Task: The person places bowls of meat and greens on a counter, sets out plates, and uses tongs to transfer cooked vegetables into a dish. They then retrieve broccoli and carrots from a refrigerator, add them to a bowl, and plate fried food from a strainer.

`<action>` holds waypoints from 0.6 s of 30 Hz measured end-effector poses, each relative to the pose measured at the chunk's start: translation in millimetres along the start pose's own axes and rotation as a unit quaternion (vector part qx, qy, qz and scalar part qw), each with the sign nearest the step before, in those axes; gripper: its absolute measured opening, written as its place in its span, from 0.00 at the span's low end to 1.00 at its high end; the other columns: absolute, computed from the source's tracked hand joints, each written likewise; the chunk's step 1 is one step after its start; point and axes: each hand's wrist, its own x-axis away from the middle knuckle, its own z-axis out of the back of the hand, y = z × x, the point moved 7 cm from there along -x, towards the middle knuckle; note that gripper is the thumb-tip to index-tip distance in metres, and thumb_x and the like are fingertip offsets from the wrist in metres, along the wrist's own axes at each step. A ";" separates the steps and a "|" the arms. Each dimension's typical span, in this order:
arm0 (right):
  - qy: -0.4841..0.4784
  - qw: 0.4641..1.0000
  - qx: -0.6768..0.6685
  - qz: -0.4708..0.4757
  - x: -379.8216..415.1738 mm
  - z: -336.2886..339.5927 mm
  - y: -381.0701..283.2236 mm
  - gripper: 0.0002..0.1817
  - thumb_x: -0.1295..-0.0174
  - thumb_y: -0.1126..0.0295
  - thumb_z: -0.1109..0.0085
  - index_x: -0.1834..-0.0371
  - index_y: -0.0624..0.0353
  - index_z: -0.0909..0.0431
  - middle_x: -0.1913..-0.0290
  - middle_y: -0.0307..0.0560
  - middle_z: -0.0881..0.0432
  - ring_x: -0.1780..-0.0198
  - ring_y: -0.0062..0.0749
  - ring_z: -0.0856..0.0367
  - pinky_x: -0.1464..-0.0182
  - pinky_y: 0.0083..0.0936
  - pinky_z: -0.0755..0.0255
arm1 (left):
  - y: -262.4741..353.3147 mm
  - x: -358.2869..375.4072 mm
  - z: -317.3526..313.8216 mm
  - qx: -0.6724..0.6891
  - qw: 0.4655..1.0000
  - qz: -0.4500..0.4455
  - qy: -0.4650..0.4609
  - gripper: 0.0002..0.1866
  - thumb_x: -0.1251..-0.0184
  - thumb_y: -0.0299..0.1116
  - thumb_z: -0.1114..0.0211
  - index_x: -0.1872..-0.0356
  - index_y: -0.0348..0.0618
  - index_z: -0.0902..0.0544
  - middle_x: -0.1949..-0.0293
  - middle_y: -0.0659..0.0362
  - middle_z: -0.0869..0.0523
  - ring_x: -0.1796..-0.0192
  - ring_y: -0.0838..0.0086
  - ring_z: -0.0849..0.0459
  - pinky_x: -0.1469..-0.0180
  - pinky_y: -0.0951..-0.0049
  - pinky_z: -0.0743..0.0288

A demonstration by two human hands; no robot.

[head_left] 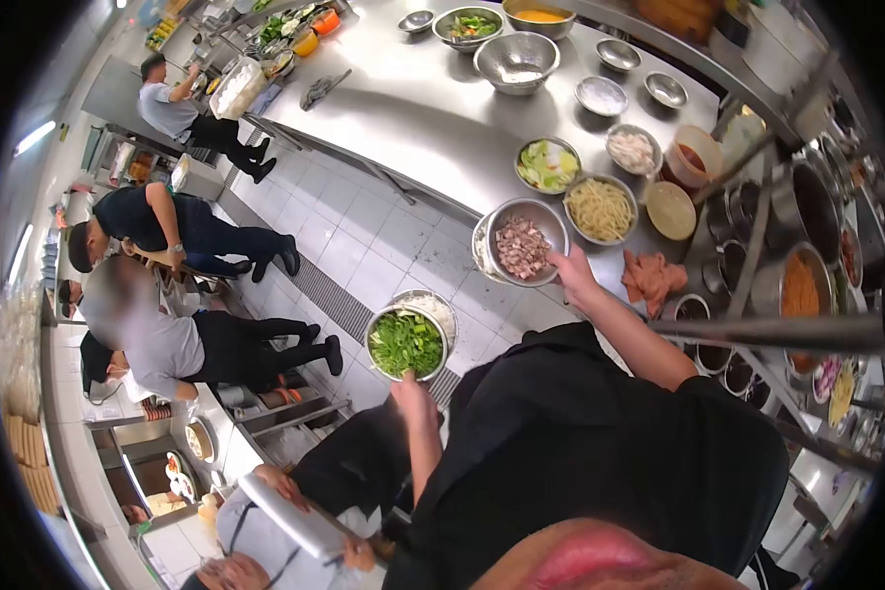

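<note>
My left hand (415, 398) is closed on the near edge of a metal bowl of chopped greens (405, 342). Behind that bowl, and overlapped by it, is another bowl with white grainy contents (435, 309). Out to the right, my right hand (575, 278) grips the rim of a metal bowl of diced pinkish meat (524, 246), held at the counter's corner. A second container with pale contents (481, 250) peeks out from under its left side. Beside the meat bowl stand a bowl of noodles (601, 209) and a bowl of cut lettuce (548, 164).
A steel counter (403, 88) carries several metal bowls, including a large one (517, 64). An orange cloth (651, 281) lies right of my right hand, near a metal rail (787, 330). Several people stand left; one close by holds a silver tray-like object (295, 516).
</note>
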 end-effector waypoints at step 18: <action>0.236 0.960 -0.148 0.029 -479.3 -202.9 -80.9 0.24 0.37 0.78 0.49 0.37 0.59 0.37 0.46 0.54 0.24 0.52 0.40 0.16 0.60 0.35 0.16 | 79.0 -582.7 -433.2 -0.059 0.972 0.031 -0.227 0.20 0.32 0.21 0.49 0.39 0.34 0.27 0.46 0.48 0.18 0.55 0.65 0.14 0.65 0.67 0.17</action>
